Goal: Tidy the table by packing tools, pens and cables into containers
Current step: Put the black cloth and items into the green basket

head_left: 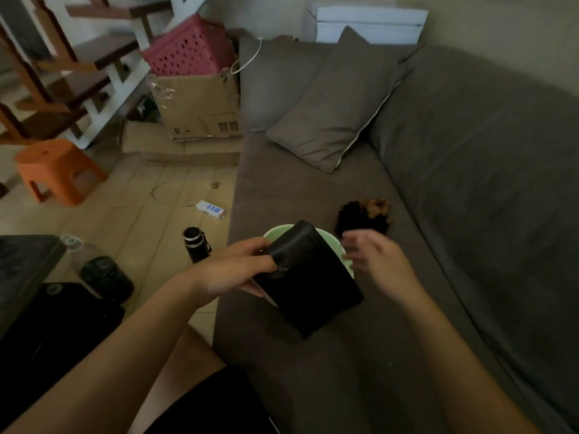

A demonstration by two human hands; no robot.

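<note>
grey fabric sofa [407, 355]: everything's happening on the seat here, not on the surface. That's just a dark slab at the far left edge.
square grey cushion [332, 104]: propped in the back corner, well out of the way.
brown cardboard box [197, 104]: on the floor past the sofa's end, not part of this.
flat black rectangular soft pouch [313, 283]: this is the container in hand. It's held tilted over the bowl and covers most of it, low corner towards the seat. Can't tell if it touches the seat, or if it's open. My read: this is the bit where the pouch gets readied to take small stuff, or gets stowed itself. No pens or tools visible right now.
round pale green plastic bowl [275, 230]: sits on the seat under the pouch, only its far rim and a bit of its right side showing. What's inside is hidden.
left hand [238, 267]: grip clamped on the pouch's left edge, thumb on top, fingers underneath.
right hand [372, 258]: blurry, grip apart and holding nothing, just beside the bowl's right rim. Next move is probably on this one: find the pouch's opening and pull it wide while the left hand steadies it.
fuzzy black-and-brown clump [363, 214]: on the seat just behind the right hand, no clue what it is.
black metal bottle [195, 245]: standing on the floor beside the sofa.
white power strip [210, 209]: on the floor beyond the bottle, cable trailing off. Could be cable-tidying later.
</note>
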